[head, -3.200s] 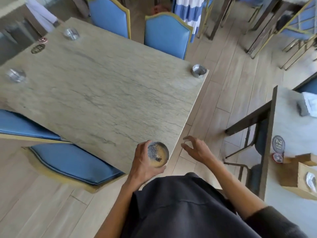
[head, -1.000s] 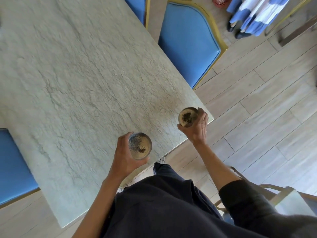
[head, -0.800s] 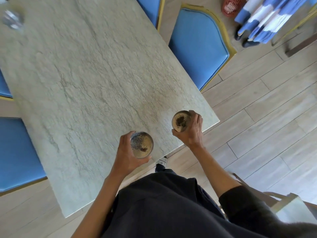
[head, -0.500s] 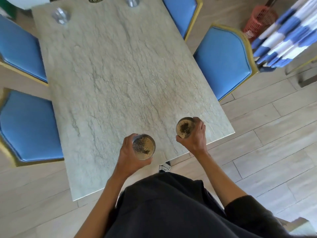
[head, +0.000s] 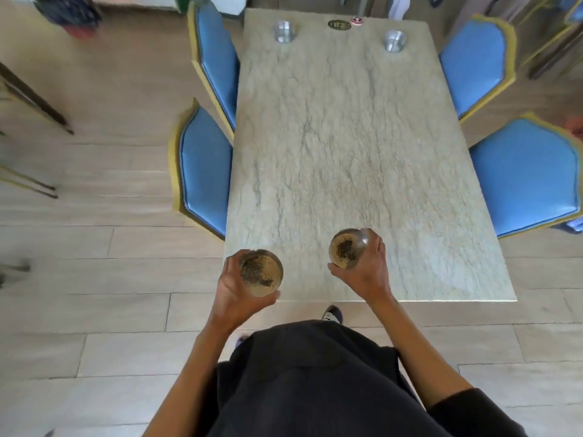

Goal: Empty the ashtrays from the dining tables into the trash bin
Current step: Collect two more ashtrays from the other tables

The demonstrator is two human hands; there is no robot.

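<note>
My left hand (head: pixel 232 294) grips a round metal ashtray (head: pixel 261 272) with dark ash in it, held at the near left corner of the stone dining table (head: pixel 347 146). My right hand (head: pixel 367 272) holds a second ashtray (head: pixel 345 253) with ash, above the table's near edge. Two more metal ashtrays stand at the far end of the table, one on the left (head: pixel 284 31) and one on the right (head: pixel 394 41). No trash bin is in view.
Blue padded chairs with gold frames flank the table: two on the left (head: pixel 205 171), (head: pixel 217 64) and two on the right (head: pixel 527 181), (head: pixel 473 64). A small oval plaque (head: pixel 339 25) and a bottle cap (head: pixel 357 21) lie at the far edge. Wooden plank floor surrounds everything.
My right hand took the ashtray from the table's corner. Since then my view has swung round to face the table lengthwise, with both ashtrays still held in front of me.
</note>
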